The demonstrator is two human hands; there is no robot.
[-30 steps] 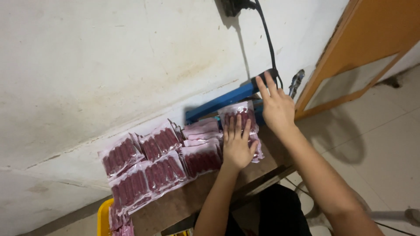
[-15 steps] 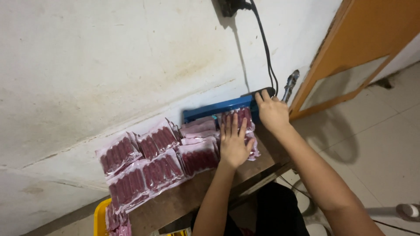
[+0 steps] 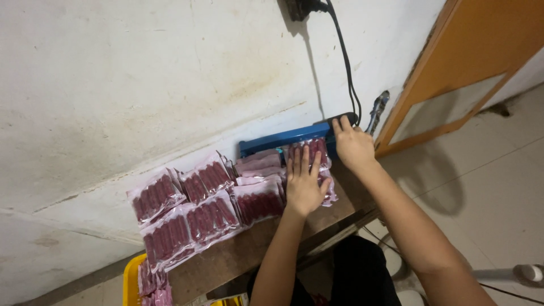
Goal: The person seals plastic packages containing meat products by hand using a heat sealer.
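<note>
A clear plastic packet of dark red sausages (image 3: 313,151), largely hidden, is pinned flat on the wooden table (image 3: 238,255) under the spread left hand (image 3: 305,184); the blue bar sealer (image 3: 283,140) is pressed shut beneath the right hand (image 3: 354,148)

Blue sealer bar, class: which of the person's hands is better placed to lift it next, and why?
Probably the right hand: it already rests on the blue sealer bar at its cord end. The left hand lies flat on the sausage packet, holding it in place.
</note>
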